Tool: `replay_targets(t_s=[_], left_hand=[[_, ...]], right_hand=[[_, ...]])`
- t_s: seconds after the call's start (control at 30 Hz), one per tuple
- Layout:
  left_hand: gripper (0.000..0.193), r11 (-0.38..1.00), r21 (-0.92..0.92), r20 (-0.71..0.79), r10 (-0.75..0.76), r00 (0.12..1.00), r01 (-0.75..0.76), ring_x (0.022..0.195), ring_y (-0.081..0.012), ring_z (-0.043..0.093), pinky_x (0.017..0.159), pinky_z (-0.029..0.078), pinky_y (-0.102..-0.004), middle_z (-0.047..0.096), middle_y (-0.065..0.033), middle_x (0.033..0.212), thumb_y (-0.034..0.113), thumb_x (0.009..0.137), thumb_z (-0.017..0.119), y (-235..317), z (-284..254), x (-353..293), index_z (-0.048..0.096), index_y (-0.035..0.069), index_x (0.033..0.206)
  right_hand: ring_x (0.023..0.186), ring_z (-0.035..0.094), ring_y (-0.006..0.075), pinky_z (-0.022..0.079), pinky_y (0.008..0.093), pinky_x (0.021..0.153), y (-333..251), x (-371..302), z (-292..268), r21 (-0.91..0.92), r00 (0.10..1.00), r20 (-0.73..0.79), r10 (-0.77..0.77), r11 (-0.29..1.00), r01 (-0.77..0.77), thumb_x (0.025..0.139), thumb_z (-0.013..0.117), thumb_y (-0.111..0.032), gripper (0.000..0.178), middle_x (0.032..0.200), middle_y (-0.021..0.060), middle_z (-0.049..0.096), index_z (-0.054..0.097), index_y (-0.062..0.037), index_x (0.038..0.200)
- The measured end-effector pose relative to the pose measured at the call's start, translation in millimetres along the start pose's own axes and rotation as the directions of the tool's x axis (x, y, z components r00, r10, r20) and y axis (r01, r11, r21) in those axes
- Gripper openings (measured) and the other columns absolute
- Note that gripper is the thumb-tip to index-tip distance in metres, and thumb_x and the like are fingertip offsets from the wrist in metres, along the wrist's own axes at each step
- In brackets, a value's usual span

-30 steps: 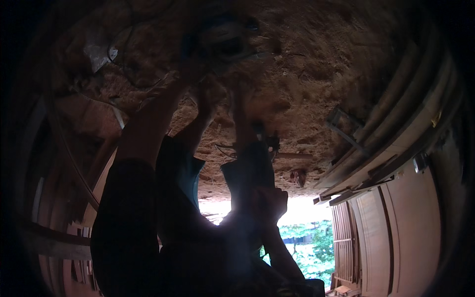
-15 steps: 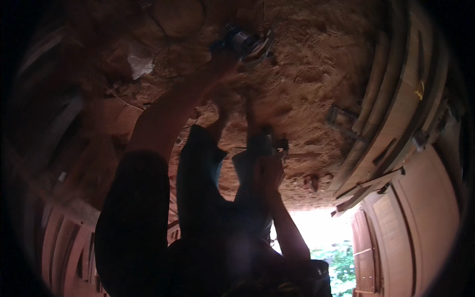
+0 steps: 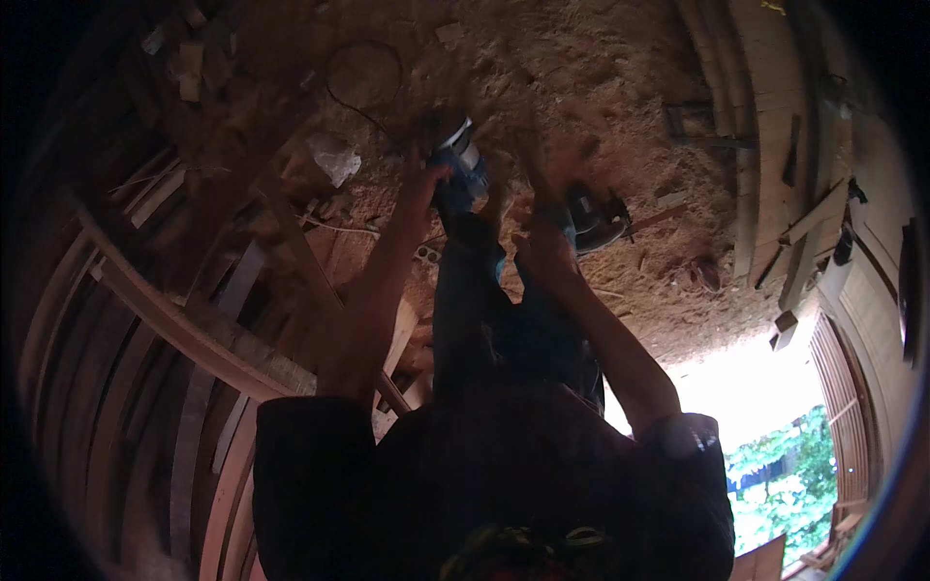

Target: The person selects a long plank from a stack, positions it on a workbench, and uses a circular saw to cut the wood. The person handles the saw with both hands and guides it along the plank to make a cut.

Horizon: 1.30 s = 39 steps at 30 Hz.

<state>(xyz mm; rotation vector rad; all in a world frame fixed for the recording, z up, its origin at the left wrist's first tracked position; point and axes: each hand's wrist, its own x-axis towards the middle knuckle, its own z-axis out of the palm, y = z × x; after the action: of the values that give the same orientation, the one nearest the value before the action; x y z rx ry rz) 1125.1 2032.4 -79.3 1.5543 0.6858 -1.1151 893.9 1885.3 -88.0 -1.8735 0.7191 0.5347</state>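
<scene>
My left hand is wrapped round a blue power tool with a pale metal base, held up just past my left knee. Its exact kind is hard to make out in the dim light. My right hand lies over my right knee, fingers laid along the trouser leg and nothing seen in it. Just beyond that hand, a dark tool with a rounded guard rests on the sawdust-covered floor. My bare feet are partly visible past my knees.
Long boards line the right side. Timber lengths and a curved wooden piece fill the left. A clear plastic bag, a cable loop and a small wooden frame lie on the floor. Bright doorway at lower right.
My left hand has drawn the blue tool back from farther out on the floor toward my left knee. My view has turned, showing more timber at left. My right hand stays at my knee.
</scene>
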Motion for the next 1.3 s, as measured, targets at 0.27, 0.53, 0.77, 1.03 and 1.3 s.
replay_targets(t_s=[0.27,0.53,0.77,1.03,1.3], left_hand=[[0.049,0.698,-0.705,0.166,-0.013,0.986,0.128,0.105,-0.0239,0.065,0.095,0.056,-0.0381,0.063,-0.0103,0.117,0.01,0.093,0.071,-5.5,-11.5,-158.1,0.047,0.01,0.136],[0.076,0.48,-0.849,0.355,0.207,0.912,0.222,0.124,-0.0305,0.061,0.108,0.052,-0.0431,0.059,-0.0215,0.136,0.005,0.095,0.064,13.0,-32.4,-241.8,0.025,0.009,0.16],[0.08,0.745,0.3,0.195,0.564,0.803,-0.596,0.134,-0.0361,0.056,0.112,0.044,-0.0484,0.055,-0.0199,0.149,0.017,0.089,0.074,23.1,-89.6,-286.3,0.036,0.008,0.16],[0.082,-0.009,0.469,0.733,0.562,0.384,-0.883,0.127,-0.0353,0.062,0.115,0.04,-0.0498,0.067,-0.0125,0.134,0.032,0.074,0.09,68.0,-86.6,-279.5,0.055,0.019,0.148],[0.068,0.136,0.296,0.764,0.56,0.32,-0.945,0.11,-0.0336,0.072,0.095,0.055,-0.0456,0.073,-0.0132,0.121,0.037,0.081,0.089,69.2,-81.2,-301.3,0.06,0.011,0.137]], right_hand=[[0.133,0.052,0.0391,0.05,0.0501,0.104,-165.9,-28.2,-48.8,-0.21,0.924,0.178,-0.338,0.904,0.372,0.074,0.086,-0.026,0.06,0.141,0.0172,0.054,0.067,-0.0125,0.129],[0.117,0.062,0.0368,0.05,0.0465,0.101,-179.3,-69.3,-25.4,-0.162,0.85,-0.049,-0.524,0.844,0.511,0.07,0.086,-0.019,0.047,0.124,0.0169,0.064,0.069,-0.0089,0.113],[0.113,0.062,0.0427,0.051,0.0515,0.098,-222.3,-95.3,-48.3,-0.069,0.838,-0.134,-0.529,0.849,0.524,0.071,0.086,-0.03,0.047,0.11,0.0181,0.069,0.071,-0.0084,0.11],[0.119,0.062,0.0425,0.05,0.051,0.104,-234.4,-108.2,-62.4,-0.175,0.735,0.113,-0.669,0.715,0.677,0.063,0.09,-0.035,0.069,0.122,0.0196,0.069,0.07,-0.0078,0.124],[0.127,0.057,0.044,0.046,0.0526,0.11,-233.9,-120.5,-51.2,-0.039,0.794,0.195,-0.576,0.804,0.593,0.074,0.087,-0.034,0.073,0.136,0.0202,0.062,0.062,-0.0093,0.138]])
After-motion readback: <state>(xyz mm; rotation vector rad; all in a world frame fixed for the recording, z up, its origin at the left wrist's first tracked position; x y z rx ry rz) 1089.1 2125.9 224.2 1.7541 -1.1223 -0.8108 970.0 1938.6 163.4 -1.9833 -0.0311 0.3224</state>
